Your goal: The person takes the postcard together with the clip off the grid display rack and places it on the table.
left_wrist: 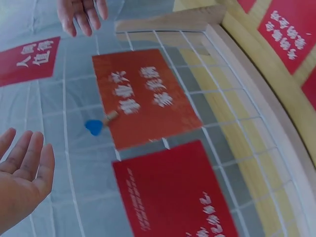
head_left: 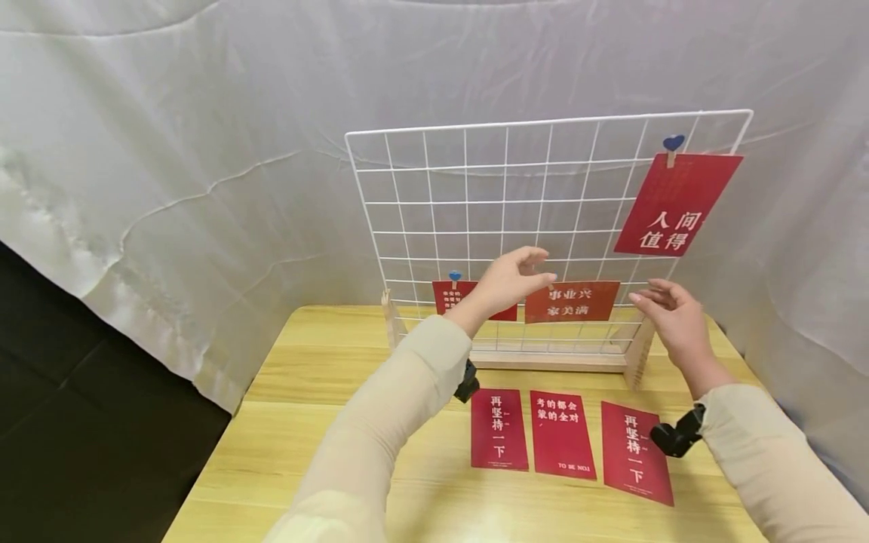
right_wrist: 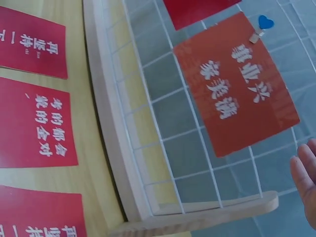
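Observation:
In the head view my left hand [head_left: 512, 279] is raised before the white wire grid [head_left: 523, 185], fingers loosely bent and nothing between them. Just beside it an orange-red card [head_left: 572, 303] hangs sideways, held at its upper left by a small wooden clip with a blue heart [left_wrist: 94, 127]. My right hand [head_left: 675, 320] hovers past that card's right end, also holding nothing; the right wrist view shows its fingers [right_wrist: 302, 175] apart from the card. Partly behind my left hand, a red card [head_left: 502, 311] hangs low under another blue heart clip [head_left: 455, 277].
A red card [head_left: 679, 204] hangs tilted at the grid's upper right from a blue heart clip [head_left: 674, 143]. The grid stands in a wooden base [head_left: 550, 360]. Several red cards lie in a row on the wooden table [head_left: 319, 392], including a middle card [head_left: 562, 435]. Grey fabric [head_left: 271, 113] surrounds it.

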`<state>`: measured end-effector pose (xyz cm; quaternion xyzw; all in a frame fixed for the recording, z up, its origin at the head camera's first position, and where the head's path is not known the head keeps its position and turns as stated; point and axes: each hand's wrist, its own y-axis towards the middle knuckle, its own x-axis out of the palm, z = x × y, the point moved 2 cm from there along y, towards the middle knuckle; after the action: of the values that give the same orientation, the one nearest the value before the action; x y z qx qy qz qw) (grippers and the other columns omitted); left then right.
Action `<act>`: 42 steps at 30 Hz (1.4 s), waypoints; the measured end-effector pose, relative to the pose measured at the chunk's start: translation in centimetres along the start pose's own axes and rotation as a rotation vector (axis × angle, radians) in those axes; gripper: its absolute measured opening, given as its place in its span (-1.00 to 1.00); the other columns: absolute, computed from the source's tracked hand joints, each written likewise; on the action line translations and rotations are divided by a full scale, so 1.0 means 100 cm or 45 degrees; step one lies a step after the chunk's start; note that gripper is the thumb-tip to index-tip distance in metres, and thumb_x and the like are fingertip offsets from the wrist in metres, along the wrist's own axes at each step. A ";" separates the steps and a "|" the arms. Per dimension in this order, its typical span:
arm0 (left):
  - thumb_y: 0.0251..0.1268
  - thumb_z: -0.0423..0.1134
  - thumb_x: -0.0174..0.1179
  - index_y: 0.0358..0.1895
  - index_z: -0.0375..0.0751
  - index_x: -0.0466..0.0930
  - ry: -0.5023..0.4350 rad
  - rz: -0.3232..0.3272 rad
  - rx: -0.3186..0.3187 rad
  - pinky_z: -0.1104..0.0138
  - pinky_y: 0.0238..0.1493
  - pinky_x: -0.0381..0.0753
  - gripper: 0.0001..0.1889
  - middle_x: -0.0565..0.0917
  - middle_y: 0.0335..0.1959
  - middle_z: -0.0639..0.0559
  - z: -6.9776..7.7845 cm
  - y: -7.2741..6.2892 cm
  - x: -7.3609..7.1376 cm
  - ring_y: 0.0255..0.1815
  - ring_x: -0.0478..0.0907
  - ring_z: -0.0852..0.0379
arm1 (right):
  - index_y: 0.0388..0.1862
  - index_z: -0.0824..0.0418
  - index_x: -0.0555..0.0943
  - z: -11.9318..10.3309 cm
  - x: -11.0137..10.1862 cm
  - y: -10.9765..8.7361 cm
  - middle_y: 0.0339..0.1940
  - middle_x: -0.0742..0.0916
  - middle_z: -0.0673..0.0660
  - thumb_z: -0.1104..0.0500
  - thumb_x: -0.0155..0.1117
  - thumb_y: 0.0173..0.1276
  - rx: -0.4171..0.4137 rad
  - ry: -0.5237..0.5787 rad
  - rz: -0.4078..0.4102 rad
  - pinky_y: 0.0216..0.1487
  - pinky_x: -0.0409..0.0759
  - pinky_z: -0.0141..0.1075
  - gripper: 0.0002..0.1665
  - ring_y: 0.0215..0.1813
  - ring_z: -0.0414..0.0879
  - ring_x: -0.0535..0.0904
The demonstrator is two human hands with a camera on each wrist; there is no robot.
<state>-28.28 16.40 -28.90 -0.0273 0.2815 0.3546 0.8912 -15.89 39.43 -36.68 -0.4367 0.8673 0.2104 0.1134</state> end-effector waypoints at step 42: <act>0.08 -0.01 0.12 0.27 0.19 0.08 0.410 0.090 0.184 0.60 -0.02 0.24 -0.35 0.24 0.17 0.38 0.138 0.076 0.034 0.05 0.23 0.49 | 0.23 0.12 0.24 -0.063 -0.042 0.031 -0.17 0.43 -0.15 0.01 0.13 0.16 0.205 0.083 0.408 -0.06 0.34 -0.44 -0.35 -0.16 -0.38 0.30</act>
<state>-24.57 27.59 -17.92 -0.0098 0.4462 0.3555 0.8212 -15.96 41.15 -28.66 -0.2892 0.9429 0.1415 0.0848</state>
